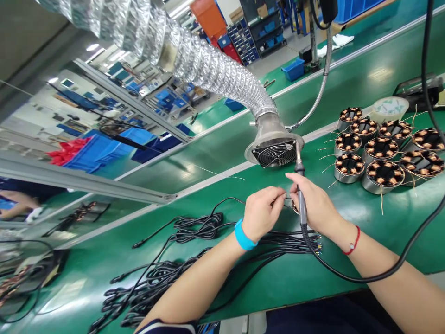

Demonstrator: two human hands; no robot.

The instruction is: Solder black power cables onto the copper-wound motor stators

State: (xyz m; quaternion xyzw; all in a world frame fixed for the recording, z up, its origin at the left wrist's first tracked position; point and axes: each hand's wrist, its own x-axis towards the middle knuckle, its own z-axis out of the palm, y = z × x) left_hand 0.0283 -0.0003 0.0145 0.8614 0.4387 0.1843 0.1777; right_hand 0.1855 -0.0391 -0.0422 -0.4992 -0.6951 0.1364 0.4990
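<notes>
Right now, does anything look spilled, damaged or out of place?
Nothing looks spilled or plainly damaged. The black cables look untidy: they lie in loose, overlapping coils at left, while the wound stators stand upright, grouped at right.

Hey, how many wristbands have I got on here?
2: a blue wristband at the wrist of your left hand, and a red wristband at that of your right hand.

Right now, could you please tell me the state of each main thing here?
Soldering iron: held, heat unclear
Right hand: closed around the iron
Left hand: fingertips pinched together
Foil duct: bent downward
Fan: at duct's end, spin unclear
Wound stators: grouped, wire ends loose
Black cables: lying, partly coiled
Tape roll: lying flat
</notes>
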